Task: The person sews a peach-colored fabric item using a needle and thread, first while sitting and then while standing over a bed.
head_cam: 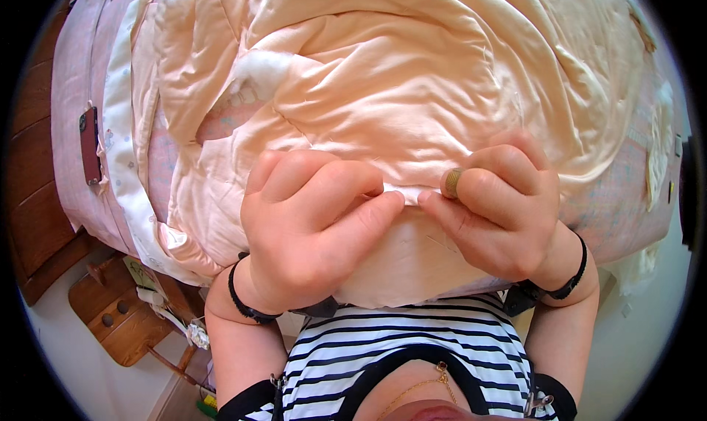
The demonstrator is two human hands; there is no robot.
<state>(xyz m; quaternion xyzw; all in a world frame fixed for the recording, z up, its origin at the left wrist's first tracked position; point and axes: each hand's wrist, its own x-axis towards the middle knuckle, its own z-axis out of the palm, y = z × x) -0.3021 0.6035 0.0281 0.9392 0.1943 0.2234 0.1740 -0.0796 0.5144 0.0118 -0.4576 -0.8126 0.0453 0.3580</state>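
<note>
Both hands pinch the folded edge of a pale peach fabric cover (364, 112), close in front of my body. My left hand (315, 217) grips the edge between thumb and curled forefinger. Just right of it, my right hand (497, 200) pinches the same fold, the two thumb tips nearly meeting. A brass-coloured thimble (452, 182) sits on a finger of my right hand. Between the hands a short white strip of the fold (411, 193) shows. Any needle in the fingers is hidden. A flap of the fabric (409, 255) hangs toward my striped shirt.
White batting (265, 70) shows at an opening in the cover. A pink patterned bed sheet (618, 200) lies underneath. At left are a white printed cloth strip (119, 106) and a smartphone (90, 145). A wooden chair (119, 316) stands at lower left.
</note>
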